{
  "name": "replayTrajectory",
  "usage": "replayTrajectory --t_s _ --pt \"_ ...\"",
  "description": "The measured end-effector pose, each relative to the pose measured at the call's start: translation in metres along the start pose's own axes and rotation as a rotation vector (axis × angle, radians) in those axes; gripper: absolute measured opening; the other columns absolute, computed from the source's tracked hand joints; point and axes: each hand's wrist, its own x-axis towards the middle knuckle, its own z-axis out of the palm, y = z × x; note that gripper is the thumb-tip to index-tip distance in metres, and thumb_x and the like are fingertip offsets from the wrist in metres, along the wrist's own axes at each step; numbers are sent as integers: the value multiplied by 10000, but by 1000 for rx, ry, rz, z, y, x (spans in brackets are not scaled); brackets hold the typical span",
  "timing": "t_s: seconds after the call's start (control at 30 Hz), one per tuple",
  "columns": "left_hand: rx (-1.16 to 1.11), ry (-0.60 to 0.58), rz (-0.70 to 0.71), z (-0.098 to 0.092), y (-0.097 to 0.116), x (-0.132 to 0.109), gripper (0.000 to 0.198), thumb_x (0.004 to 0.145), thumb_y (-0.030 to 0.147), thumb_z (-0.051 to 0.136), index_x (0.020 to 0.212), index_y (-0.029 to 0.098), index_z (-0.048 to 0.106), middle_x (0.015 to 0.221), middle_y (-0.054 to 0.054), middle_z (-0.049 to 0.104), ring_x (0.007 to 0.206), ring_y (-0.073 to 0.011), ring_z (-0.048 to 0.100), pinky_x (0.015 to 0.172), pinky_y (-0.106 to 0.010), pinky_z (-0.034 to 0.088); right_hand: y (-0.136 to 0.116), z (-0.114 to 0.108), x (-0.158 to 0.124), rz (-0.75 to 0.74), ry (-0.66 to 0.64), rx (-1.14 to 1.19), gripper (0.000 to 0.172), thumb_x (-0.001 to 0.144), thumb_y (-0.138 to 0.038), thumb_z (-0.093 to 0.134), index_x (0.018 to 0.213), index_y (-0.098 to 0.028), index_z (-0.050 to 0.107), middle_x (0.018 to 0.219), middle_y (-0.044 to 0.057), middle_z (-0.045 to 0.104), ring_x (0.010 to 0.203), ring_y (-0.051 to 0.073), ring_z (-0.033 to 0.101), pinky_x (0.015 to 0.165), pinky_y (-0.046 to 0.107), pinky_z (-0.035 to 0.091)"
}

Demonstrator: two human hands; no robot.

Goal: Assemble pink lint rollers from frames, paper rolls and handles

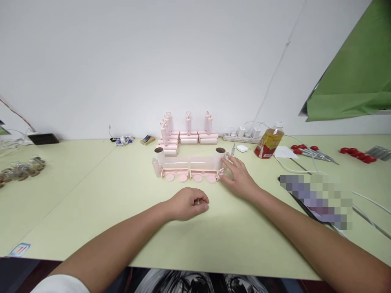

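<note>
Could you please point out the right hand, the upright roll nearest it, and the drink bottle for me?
Right hand [240, 176]: head view, on the back of the hand.
Upright roll [219, 160]: head view, on its pale outer side.
Drink bottle [269, 142]: head view, on its red-and-yellow middle.

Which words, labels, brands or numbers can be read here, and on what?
"11", as best it reads: blue-edged sticker, lower left.
Label on the bottle: too small and blurred to read.
Flat dark-edged item at right: pixelated, unreadable.
No other readable text.
</note>
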Motion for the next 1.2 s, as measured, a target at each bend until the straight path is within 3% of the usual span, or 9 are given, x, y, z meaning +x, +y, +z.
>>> replayTrajectory --t_s 0.2,0.4,0.47,0.57,0.7,0.8,0.87,1.0,1.2 --pt "6 3 6 0 1 -1 199 849 325 571 935 184 682 807 -14 669 686 -120 576 620 -214 435 -2 -9 1 49 63 60 620 854 -422 533 1409 -154 465 1506 178 356 1398 356 293 1123 532 293" --pt "115 163 67 2 3 -1 212 887 305 512 1000 188 647 880 -41 668 708 -137 587 645 -255 474 -13 -34 -8 -66 382 475 466 806 -270 574 1271 -263 585 1329 115 501 1228 304 488 1037 490 390" --pt "204 328 154 4 4 0 270 885 278 510 1127 191 595 1030 -80 641 849 -176 598 729 -305 504 -24 -38 -14 -77 259 806 512 765 -212 599 1270 -295 566 1283 91 528 1087 254 568 907 431 481" --pt "369 548 360 7 10 -1 420 876 252 541 1288 195 483 1271 -144 509 1140 -249 503 905 -408 485 -45 -38 -24 78 -176 1235 599 715 -139 610 1284 -312 534 1069 47 613 777 156 597 694 322 508" --pt "515 534 570 10 21 -2 280 901 266 555 1179 230 563 1271 -117 515 1183 -252 460 996 -442 417 -69 -30 -34 188 -620 1375 494 693 -124 643 1175 -230 621 765 -14 572 613 103 515 585 248 447" --pt "455 479 575 9 22 -1 182 933 267 508 1084 216 597 1143 -95 594 1098 -220 505 971 -403 423 -74 -27 -36 165 -785 1294 428 745 -201 628 1173 -181 628 687 -16 557 569 111 503 550 253 428" --pt "397 487 558 6 19 0 178 946 280 483 1061 196 589 1084 -96 614 1061 -212 525 949 -392 429 -68 -28 -34 137 -638 1124 429 800 -274 597 1217 -174 608 678 -10 562 560 121 498 554 267 421" --pt "311 454 385 0 12 0 256 945 404 473 1012 178 574 917 -70 625 893 -198 567 806 -342 459 -37 -30 -20 39 -125 511 354 874 -344 526 1159 -185 662 780 37 620 635 154 518 625 294 411" --pt "282 247 41 2 14 -6 363 931 511 448 1125 235 583 961 -37 633 805 -178 597 685 -290 443 0 -19 6 66 -184 102 356 873 -372 529 1161 -199 649 916 74 654 722 189 572 671 297 416"
